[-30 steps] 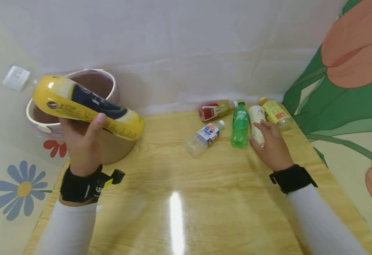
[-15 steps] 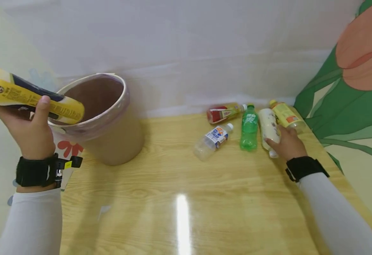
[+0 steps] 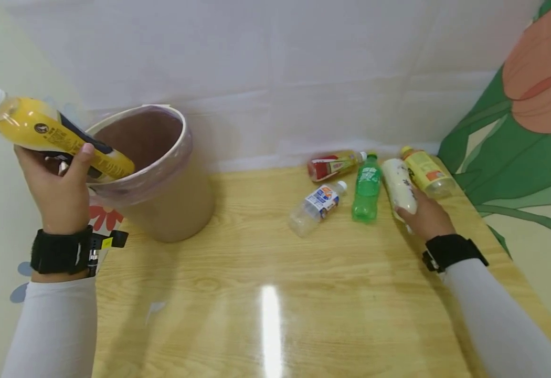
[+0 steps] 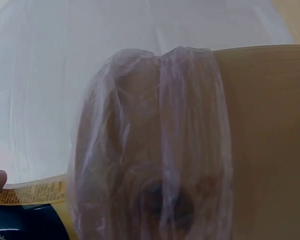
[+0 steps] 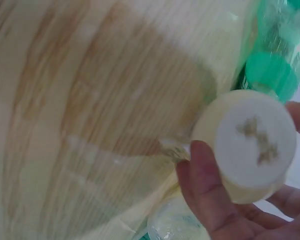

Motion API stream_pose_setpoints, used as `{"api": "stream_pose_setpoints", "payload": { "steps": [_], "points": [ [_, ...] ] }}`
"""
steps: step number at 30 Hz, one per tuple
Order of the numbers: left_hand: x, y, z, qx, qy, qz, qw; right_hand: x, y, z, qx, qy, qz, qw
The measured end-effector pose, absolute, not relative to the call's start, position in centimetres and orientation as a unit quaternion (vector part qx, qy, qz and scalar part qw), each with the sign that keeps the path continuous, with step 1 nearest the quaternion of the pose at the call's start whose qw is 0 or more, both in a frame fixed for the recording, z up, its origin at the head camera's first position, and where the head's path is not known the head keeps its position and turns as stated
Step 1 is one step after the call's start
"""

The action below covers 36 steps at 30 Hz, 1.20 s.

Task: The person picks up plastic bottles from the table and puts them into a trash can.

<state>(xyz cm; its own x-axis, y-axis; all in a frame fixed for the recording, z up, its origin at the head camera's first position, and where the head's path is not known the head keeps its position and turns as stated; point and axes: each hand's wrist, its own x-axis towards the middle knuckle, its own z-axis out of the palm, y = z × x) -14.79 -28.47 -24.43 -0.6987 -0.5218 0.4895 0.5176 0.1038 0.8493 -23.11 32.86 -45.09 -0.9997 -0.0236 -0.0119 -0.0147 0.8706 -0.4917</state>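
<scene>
My left hand (image 3: 60,194) grips a yellow drink bottle (image 3: 34,123) with a dark label and white cap. Tilted, cap end up and to the left, the bottle has its base over the left rim of a brown bin (image 3: 176,210). The left wrist view catches part of its label (image 4: 25,220) beside the bin's plastic liner (image 4: 150,135). Over on the right, my right hand (image 3: 428,215) holds the near end of a cream-white bottle (image 3: 397,178). Its round white end (image 5: 255,142) shows between my fingers in the right wrist view.
Left of the cream-white bottle lie a green bottle (image 3: 367,189), a red-labelled bottle (image 3: 334,165) and a clear bottle (image 3: 317,207). A yellow-labelled bottle (image 3: 428,170) lies close on its right, by the table's (image 3: 237,262) right edge. A pale curtain (image 3: 256,79) hangs behind.
My left hand has carried the yellow bottle from in front of the bin to its left rim. My right hand has closed round the near end of the cream-white bottle.
</scene>
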Motion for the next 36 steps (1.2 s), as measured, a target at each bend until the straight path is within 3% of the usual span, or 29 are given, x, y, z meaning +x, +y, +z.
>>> {"api": "stream_pose_setpoints", "payload": {
  "steps": [9, 14, 20, 31, 36],
  "points": [
    [-14.1, -27.7, -24.1, -0.005, -0.637, -0.660, 0.398, -21.8, 30.7, -42.7, -0.021, 0.950, -0.308, -0.038],
    [-13.6, -25.4, -24.8, -0.070, -0.612, -0.694, 0.373, -19.7, 27.8, -40.8, -0.059, 0.935, -0.345, -0.053],
    [-13.3, -20.4, -28.1, -0.141, -0.670, -0.684, 0.252, -17.0, 23.3, -39.8, -0.116, 0.921, -0.364, -0.078],
    [-13.7, -9.6, -38.2, -0.101, -0.684, -0.722, -0.017, -12.2, 15.4, -39.9, -0.257, 0.880, -0.380, -0.123],
    [-13.1, -7.1, -39.9, -0.087, -0.610, -0.785, -0.060, -10.9, 14.1, -40.4, -0.287, 0.873, -0.370, -0.137]
  ]
}}
